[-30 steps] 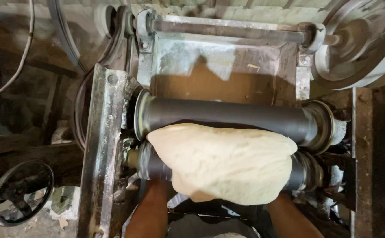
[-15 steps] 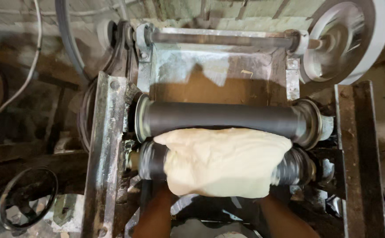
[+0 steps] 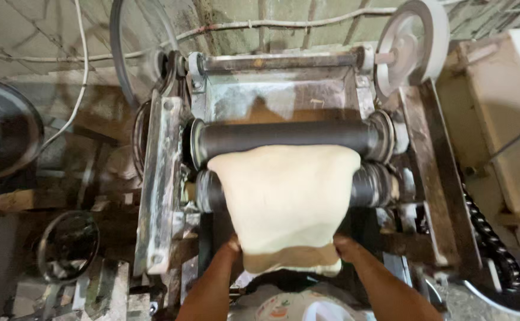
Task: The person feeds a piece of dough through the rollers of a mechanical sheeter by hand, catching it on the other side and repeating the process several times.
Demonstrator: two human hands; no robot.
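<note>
We stand over a dough-rolling machine, and a wide pale sheet of dough hangs out from between its two dark rollers. The upper roller lies bare across the frame; the lower roller shows only at its ends, at 3 and 9 o'clock of the sheet, the dough draped over its middle.

Our left hand meets the sheet at its 7 o'clock corner and our right hand at its 5 o'clock corner. Each grip is tucked against and partly under the dough's lower edge, so we cannot tell whether the fingers are closed on it.

Behind the rollers, at 12 o'clock, the metal feed tray is dusted white. A pale flywheel sits at 2 o'clock, a small black handwheel at 8 o'clock, and a black chain at 4 o'clock.
</note>
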